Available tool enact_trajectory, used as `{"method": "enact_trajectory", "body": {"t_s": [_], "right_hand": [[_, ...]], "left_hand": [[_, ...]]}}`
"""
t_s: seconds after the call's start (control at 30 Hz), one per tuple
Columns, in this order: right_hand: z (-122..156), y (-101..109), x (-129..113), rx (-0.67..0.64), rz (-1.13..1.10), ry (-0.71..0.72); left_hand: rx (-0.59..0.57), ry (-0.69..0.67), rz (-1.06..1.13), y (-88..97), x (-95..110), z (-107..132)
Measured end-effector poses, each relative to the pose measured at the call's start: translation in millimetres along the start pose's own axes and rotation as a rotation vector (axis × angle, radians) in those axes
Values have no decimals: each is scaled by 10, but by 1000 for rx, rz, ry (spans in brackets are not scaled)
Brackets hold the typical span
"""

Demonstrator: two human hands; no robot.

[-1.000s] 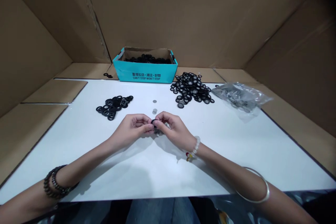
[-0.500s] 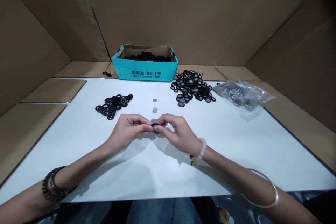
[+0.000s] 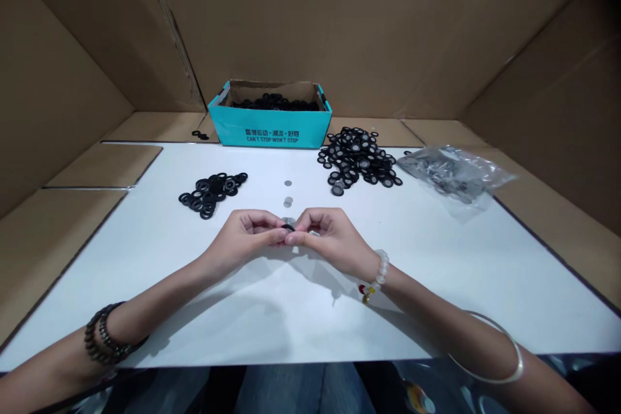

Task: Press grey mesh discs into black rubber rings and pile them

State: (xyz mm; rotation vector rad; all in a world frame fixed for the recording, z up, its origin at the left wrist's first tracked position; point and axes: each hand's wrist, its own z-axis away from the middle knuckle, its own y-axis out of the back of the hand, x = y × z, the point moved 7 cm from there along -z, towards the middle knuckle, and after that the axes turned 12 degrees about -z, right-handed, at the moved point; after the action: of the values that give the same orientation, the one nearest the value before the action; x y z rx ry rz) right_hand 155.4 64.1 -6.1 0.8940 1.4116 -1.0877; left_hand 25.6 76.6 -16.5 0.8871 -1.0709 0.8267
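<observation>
Between my fingertips, above the middle of the white table, is a small black ring (image 3: 288, 228). My left hand (image 3: 252, 231) pinches it from the left, and my right hand (image 3: 323, 233) pinches it from the right, thumbs nearly meeting. The fingers cover most of the ring, so I cannot tell whether a disc sits in it. Just beyond the hands, small grey discs (image 3: 288, 201) lie in a short line on the table. To the left is a loose pile of black rings (image 3: 206, 197). A larger heap of black rings with grey centres (image 3: 359, 162) lies to the right.
A turquoise box (image 3: 272, 128) holding many black rings stands at the back. At the right lies a clear plastic bag (image 3: 456, 171) with grey pieces inside. A few stray rings (image 3: 200, 135) rest at the back left. Cardboard walls (image 3: 310, 19) enclose the table.
Both hands keep hold of the black ring, with the fingers shifted slightly around it. The whole view has moved a little.
</observation>
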Motion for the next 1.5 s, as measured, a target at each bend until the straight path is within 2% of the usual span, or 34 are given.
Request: {"method": "enact_trajectory", "body": {"t_s": [0.1,0.2,0.37,0.5,0.7,0.87,1.0,1.13,1.3,1.4,1.5], "right_hand": [[3,-43,0,-41,-37,4],[18,-37,-36,-5,62,87],[91,-52,-138,76,253,293],[136,-96,-197,87,336,420],[159,-112,-216,99,386,460],[158,-115,-165,106,294,362],[108,-89,-48,58,112,211],[56,-33,-8,26,95,188],[12,-26,50,-27,102,124],[8,-41,38,-77,123,118],[25,-63,-44,-136,284,201]], "left_hand": [[-37,-54,-34,-30,50,17],[-28,-120,-103,-39,129,47],[36,-282,-374,-27,275,111],[64,-330,-536,-28,280,129],[167,-376,-553,43,326,153],[202,-297,-388,72,285,157],[192,-198,-189,37,206,142],[47,-87,-68,-59,115,101],[-95,22,-33,-121,44,62],[-134,47,-5,-136,21,42],[-130,56,15,-127,2,31]]}}
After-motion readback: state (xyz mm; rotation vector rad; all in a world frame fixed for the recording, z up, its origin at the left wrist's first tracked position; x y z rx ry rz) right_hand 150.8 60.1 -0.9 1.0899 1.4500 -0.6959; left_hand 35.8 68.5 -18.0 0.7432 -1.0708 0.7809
